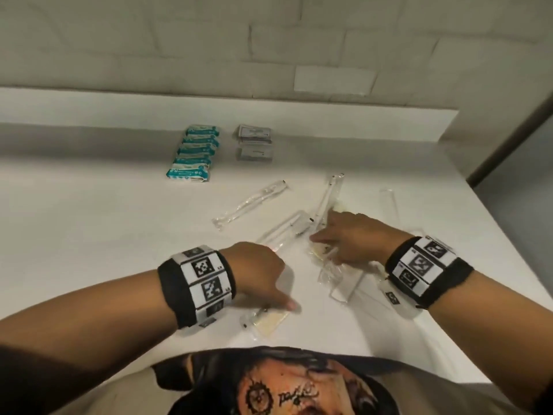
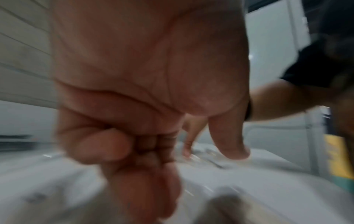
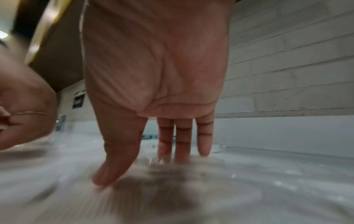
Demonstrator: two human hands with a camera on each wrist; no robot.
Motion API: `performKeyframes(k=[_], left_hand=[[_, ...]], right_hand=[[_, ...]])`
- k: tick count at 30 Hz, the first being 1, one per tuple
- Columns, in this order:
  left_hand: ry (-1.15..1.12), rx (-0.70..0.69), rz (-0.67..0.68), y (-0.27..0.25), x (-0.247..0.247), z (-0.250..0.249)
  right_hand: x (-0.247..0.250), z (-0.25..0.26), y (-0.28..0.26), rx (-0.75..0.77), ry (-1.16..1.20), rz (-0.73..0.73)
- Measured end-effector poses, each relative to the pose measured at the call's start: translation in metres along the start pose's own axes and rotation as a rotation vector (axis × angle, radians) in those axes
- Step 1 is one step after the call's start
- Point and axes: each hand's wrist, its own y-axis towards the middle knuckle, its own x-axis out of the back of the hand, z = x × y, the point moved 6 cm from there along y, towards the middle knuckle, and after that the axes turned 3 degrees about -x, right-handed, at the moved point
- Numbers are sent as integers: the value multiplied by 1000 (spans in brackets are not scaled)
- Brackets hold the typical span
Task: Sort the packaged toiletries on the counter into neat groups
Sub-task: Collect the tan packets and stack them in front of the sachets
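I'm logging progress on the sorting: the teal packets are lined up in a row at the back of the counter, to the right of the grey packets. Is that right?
Not quite. The teal packets are lined up at the back of the counter, but they lie to the left of the grey packets, not the right. The head view shows it.

White table (image 1: 89,211) with raised back ledge (image 1: 209,106); pale brick wall (image 1: 179,40) behind. Marker-printed wristbands (image 1: 199,284) on both wrists. Printed shirt (image 1: 284,387) at bottom edge.
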Motion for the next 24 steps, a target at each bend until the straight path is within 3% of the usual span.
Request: performKeyframes(k=[5,9,12,16,18,20,24], left_hand=[[67,27,-65,1,-15,-27],[20,60,-10,8,-10,-33],[16,77,-21,16,-9,-33],[-87,96,-189,36,18,-30],[-180,89,-311,50,41,-29],[-253,67,-396,69,60,-28],[-231,83,-307,101,66,-25]], right_hand=[[3,8,1,-26,-65,-74],[0,9,-6,-49,1,-36],[11,-5,-18,-59,268,-118],[31,-69,-55,-225,527,-322],[25,-93,-73,-286,521,-272],[11,-96,-89,-269,466,-123],[-21,-87,-99,-212,336,56]])
